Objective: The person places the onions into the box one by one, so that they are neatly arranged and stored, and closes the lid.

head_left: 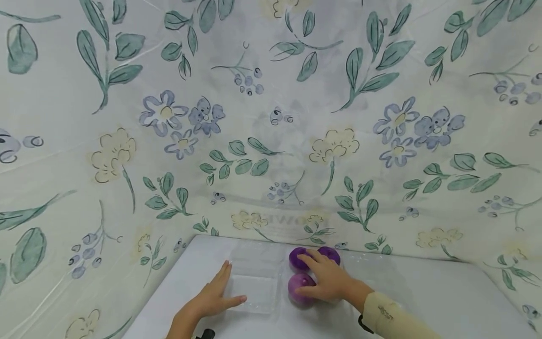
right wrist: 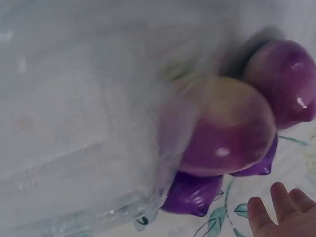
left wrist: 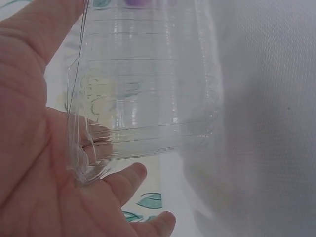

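A clear plastic box point(head_left: 254, 288) lies on the white table, its ridged wall filling much of the left wrist view. Against its left side rests my left hand point(head_left: 213, 297), fingers straight and thumb stretched out over the near part. My right hand point(head_left: 329, 278) reaches over a group of glossy purple onions, its fingers spread. The thumb lies at a lighter onion point(head_left: 299, 281); the fingertips overlap a darker onion point(head_left: 298, 264), and another dark onion point(head_left: 333, 254) sits behind. The right wrist view shows a big onion point(right wrist: 237, 128) with several around it, partly behind blurred clear plastic point(right wrist: 98, 108).
More thin clear plastic point(head_left: 367, 266) lies on the table point(head_left: 444, 296) just right of the right hand. A floral sheet point(head_left: 271, 141) hangs behind the table and down both sides.
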`<action>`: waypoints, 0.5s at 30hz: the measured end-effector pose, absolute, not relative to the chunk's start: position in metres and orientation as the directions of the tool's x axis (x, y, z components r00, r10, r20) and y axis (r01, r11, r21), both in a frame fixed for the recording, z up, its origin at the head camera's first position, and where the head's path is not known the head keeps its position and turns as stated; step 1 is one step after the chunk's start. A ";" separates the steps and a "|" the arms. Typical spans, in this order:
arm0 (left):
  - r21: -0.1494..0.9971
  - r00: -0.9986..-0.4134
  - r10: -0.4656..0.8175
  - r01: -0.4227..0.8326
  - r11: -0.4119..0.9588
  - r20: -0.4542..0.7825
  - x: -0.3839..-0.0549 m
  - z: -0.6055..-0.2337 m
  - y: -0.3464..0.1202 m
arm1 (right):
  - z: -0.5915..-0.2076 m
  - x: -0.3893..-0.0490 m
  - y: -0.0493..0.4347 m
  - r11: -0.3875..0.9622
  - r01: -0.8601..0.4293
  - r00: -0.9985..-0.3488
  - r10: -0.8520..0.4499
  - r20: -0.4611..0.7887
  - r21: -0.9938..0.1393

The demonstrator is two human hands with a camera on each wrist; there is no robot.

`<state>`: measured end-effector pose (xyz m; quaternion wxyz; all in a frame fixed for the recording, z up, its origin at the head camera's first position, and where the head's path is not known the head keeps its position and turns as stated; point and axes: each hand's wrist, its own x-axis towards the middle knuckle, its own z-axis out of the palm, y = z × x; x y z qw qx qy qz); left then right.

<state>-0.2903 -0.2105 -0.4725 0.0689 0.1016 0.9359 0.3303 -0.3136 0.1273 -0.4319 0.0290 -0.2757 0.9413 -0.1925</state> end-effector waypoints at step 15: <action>0.650 -0.971 0.236 0.155 0.744 -0.039 -0.284 -0.469 -0.210 | -0.455 -0.314 0.100 0.625 -0.424 -0.878 -0.461 0.129 -0.655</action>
